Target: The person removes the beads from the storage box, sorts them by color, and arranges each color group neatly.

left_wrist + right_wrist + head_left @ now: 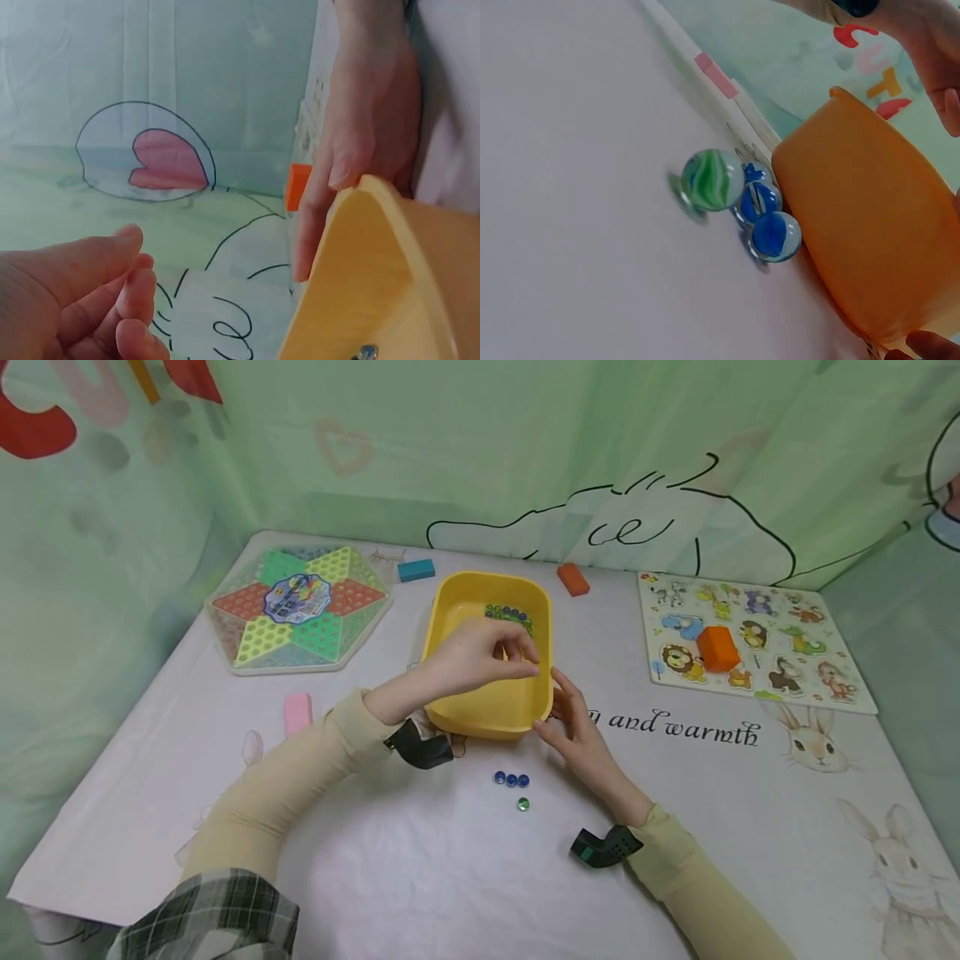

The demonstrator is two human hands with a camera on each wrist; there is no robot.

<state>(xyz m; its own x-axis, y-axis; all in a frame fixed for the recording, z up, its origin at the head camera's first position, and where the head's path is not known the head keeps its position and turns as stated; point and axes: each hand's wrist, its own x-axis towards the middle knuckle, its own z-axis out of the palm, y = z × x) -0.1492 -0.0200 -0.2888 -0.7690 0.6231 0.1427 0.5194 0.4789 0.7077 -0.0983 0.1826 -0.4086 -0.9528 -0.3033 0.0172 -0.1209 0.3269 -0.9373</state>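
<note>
My left hand [483,653] hovers over the yellow bin [491,718], its fingers loosely bent and the thumb near the index fingertip. Nothing shows between those fingers in the left wrist view. Blue and green marbles [513,612] lie inside the bin toward its far right, partly hidden by this hand. At the bin's near right corner, my right hand [577,735] touches the outside, thumb at the rim and fingers extended along the side wall. In front of the bin, three blue marbles [512,781] sit in a row on the table, with a green marble [712,180] beside them.
A star-shaped checkers board [300,610] lies at the left and an animal puzzle board [757,643] at the right, with an orange block [718,649] on it. Blue [416,570], red-orange [573,579] and pink blocks [297,713] lie around the bin. A curtain [495,452] hangs behind.
</note>
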